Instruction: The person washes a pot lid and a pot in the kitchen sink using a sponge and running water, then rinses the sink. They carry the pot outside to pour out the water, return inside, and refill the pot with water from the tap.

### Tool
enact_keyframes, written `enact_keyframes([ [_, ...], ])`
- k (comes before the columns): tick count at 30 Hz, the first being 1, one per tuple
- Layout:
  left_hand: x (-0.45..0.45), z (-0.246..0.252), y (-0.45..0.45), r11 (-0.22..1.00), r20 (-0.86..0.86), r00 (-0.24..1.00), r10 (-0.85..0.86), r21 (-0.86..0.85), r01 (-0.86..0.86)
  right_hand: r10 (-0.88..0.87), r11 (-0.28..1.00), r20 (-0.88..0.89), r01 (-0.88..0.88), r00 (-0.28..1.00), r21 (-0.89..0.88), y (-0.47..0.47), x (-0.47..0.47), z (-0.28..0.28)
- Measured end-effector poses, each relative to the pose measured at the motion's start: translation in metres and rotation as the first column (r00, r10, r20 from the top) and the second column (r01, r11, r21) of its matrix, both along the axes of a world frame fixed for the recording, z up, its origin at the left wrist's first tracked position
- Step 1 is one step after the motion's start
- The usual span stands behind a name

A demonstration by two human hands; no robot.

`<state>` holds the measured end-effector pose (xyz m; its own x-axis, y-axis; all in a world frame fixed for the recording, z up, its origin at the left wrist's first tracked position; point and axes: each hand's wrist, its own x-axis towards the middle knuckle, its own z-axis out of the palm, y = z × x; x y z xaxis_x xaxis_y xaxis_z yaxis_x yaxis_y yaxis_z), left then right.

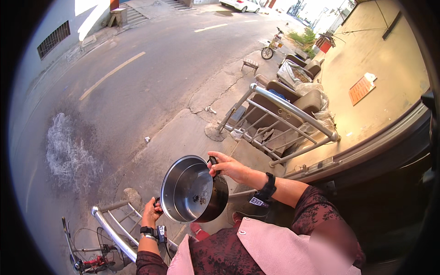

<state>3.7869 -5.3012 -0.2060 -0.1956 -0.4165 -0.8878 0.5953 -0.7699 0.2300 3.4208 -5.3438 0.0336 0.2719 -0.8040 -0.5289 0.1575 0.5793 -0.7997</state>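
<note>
Both of my hands grip a metal cooking pot (pixel 182 192) by its two side handles. My right hand (pixel 225 166) holds the dark handle (pixel 213 164) at the upper right. My left hand (pixel 151 213) is closed around the other handle, at the lower left, which is mostly hidden by the fingers. The pot is tilted, its mouth facing left towards the street. A few dark specks (pixel 199 198) lie on its inside bottom. To the left, a pale burst of splashing water (pixel 70 154) spreads above the road.
Metal railings flank the steps, one on the right (pixel 292 106) and one at lower left (pixel 115 240). Beyond the right railing stand worn sofas (pixel 271 106) with plastic sheeting. A bicycle (pixel 96 263) is at lower left. A low stool (pixel 251 64) and an electric scooter (pixel 272 46) stand farther off.
</note>
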Motion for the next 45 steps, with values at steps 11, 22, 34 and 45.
enact_keyframes([
  [11, -0.018, 0.002, 0.014, 0.996, -0.094, 0.995, -0.024, 0.083, 0.032, -0.075, 0.996, 0.103, 0.079, 0.992, -0.037, 0.057, -0.002, 0.02],
  [22, 0.068, 0.094, -0.018, 0.956, -0.099, 0.986, 0.138, -0.246, -0.158, 0.11, 0.969, 0.238, -0.051, 0.965, -0.241, -0.011, 0.03, 0.045],
  [34, -0.015, -0.011, 0.046, 0.953, -0.133, 0.976, 0.174, 0.273, -0.132, -0.18, 0.983, -0.061, 0.181, 0.982, 0.006, -0.019, 0.014, -0.033],
  [45, -0.029, 0.042, 0.072, 0.978, -0.178, 0.979, 0.102, -0.163, -0.131, -0.25, 0.968, 0.053, 0.249, 0.967, 0.021, 0.028, -0.039, -0.057],
])
